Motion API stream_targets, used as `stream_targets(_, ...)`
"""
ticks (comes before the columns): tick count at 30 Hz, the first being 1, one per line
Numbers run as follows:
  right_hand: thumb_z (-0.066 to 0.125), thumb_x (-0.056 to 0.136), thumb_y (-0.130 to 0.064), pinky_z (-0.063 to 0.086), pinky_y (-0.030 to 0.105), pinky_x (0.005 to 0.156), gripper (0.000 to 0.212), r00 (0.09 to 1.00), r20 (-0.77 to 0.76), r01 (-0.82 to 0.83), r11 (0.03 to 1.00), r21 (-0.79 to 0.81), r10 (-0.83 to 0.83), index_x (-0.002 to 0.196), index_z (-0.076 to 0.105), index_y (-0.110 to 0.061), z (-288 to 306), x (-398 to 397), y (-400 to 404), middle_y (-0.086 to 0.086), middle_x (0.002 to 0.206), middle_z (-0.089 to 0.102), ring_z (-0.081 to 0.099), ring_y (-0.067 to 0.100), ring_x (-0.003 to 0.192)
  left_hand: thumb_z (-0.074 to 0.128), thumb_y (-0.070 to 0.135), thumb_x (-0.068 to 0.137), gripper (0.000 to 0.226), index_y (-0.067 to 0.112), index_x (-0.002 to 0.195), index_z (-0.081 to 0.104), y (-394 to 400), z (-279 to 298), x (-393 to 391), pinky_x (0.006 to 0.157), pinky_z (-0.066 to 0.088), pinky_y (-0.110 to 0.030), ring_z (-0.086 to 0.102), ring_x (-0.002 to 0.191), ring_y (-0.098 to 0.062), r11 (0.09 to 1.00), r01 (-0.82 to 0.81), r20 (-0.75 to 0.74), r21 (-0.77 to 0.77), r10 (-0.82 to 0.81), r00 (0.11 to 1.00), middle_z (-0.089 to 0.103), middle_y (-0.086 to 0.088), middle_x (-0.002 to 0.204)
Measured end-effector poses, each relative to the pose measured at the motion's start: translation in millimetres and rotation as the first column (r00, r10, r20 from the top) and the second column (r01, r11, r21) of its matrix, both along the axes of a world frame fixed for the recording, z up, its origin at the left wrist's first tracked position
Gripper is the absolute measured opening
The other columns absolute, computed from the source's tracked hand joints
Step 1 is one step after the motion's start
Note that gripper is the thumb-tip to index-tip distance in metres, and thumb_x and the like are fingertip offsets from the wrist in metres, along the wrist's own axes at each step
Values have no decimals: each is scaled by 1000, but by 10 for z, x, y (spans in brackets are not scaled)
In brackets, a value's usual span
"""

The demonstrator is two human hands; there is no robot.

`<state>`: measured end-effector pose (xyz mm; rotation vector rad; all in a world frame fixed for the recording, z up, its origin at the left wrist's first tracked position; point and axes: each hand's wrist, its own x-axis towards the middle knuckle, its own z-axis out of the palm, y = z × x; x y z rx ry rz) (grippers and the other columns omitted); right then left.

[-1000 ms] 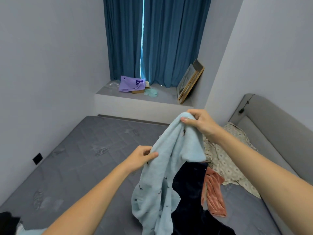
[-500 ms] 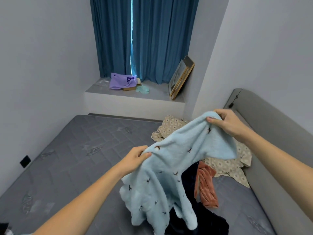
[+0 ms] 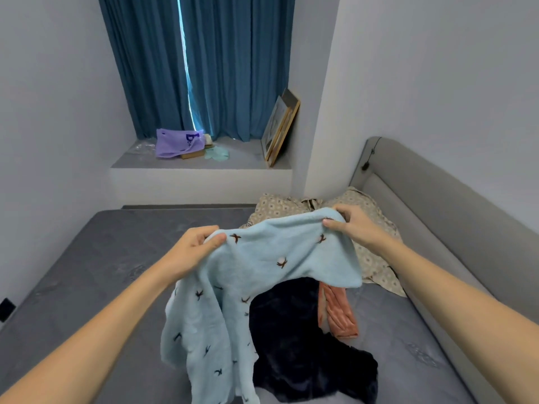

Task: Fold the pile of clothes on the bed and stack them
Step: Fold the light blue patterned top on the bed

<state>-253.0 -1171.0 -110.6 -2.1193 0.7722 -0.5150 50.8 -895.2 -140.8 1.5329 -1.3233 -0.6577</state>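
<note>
A: Where is the light blue garment (image 3: 262,275) right now?
B: Up in the air over the bed (image 3: 96,258). The left hand (image 3: 194,247) pinches one end of its top edge and the right hand (image 3: 354,223) pinches the other, thumbs toward the camera, so both hands are clamped on it.
A: Which way does it run?
B: The held edge stretches left to right, its right end a little higher and farther away. Below the left hand the longer part hangs down toward the camera; on the right only a short flap droops.
A: What lies underneath?
B: A dark navy garment (image 3: 297,345) on the mattress, a salmon-pink garment (image 3: 338,313) touching its right side, and a beige patterned cloth (image 3: 376,258) farther back against the grey headboard (image 3: 437,217).
</note>
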Motion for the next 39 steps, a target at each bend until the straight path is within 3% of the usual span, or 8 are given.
stream_targets(4, 84, 88, -30, 50, 28, 94, 35, 981, -146, -135, 990, -45, 127, 116, 66, -19, -215, 204, 132, -4, 115, 67, 64, 4, 104, 59, 50, 104, 51, 6, 80, 53, -87, 112, -66, 59, 33, -25, 42, 69, -13, 998, 66, 74, 15, -67, 995, 46, 2, 74)
stream_targets(8, 88, 80, -46, 42, 15, 106, 71, 943, -29, -329, 943, 38, 330, 142, 57, -29, -377, 779, 723, -23, 139, 59, 52, -9, 131, 60, 28, 107, 29, 12, 85, 67, -224, 203, -219, 69, 40, -22, 54, 72, -3, 988, 144, 139, 62, -151, 979, 61, 14, 78)
stream_targets(12, 83, 87, -41, 49, 52, 83, 44, 887, 43, -462, 875, 148, 461, 114, 71, -9, -410, 1211, 1133, 9, 103, 72, 65, 17, 97, 62, 23, 106, 20, 19, 92, 74, -212, 157, -226, 75, 46, -21, 60, 80, -1, 989, 143, 129, 43, -148, 981, 72, 6, 84)
stream_targets(14, 77, 94, -39, 34, 46, 67, 42, 877, 43, -479, 865, 147, 478, 95, 69, 2, -398, 1288, 1190, 9, 78, 55, 48, 20, 73, 63, 29, 105, 24, 11, 92, 72, -133, 104, -164, 72, 45, -30, 58, 79, -9, 993, 110, 98, 41, -114, 989, 68, -11, 85)
stream_targets(21, 69, 101, -26, 44, 42, 80, 34, 887, 176, -457, 864, 210, 427, 106, 71, 8, -287, 1413, 1269, 36, 96, 65, 58, 24, 88, 74, 43, 97, 37, 6, 98, 67, 289, -319, -17, 70, 45, -37, 61, 80, -17, 989, 39, -92, 146, -25, 995, 67, -12, 87)
stream_targets(26, 68, 101, -20, 43, 36, 77, 29, 915, 155, -400, 891, 215, 373, 101, 70, 9, -223, 1336, 1120, 11, 87, 62, 57, 20, 83, 77, 50, 92, 37, 16, 105, 76, 509, -703, 49, 80, 57, -38, 76, 98, -24, 955, 76, -113, 286, -45, 993, 78, -7, 105)
stream_targets(34, 74, 95, -27, 39, 12, 60, 22, 931, 112, -358, 929, 91, 348, 73, 71, -28, -92, 1020, 734, -17, 68, 58, 52, 0, 63, 68, 37, 101, 39, 13, 73, 53, 263, -123, 130, 59, 33, -21, 42, 64, -4, 999, -35, 67, -42, 38, 997, 46, 12, 69)
stream_targets(39, 88, 83, -38, 53, 18, 81, 45, 869, 3, -495, 867, 48, 496, 121, 68, -25, 106, 1247, 977, -8, 115, 72, 69, 8, 105, 72, 29, 99, 33, 24, 70, 59, -109, 408, -55, 58, 33, -21, 42, 61, -3, 997, 58, 157, -43, -50, 986, 49, 15, 64)
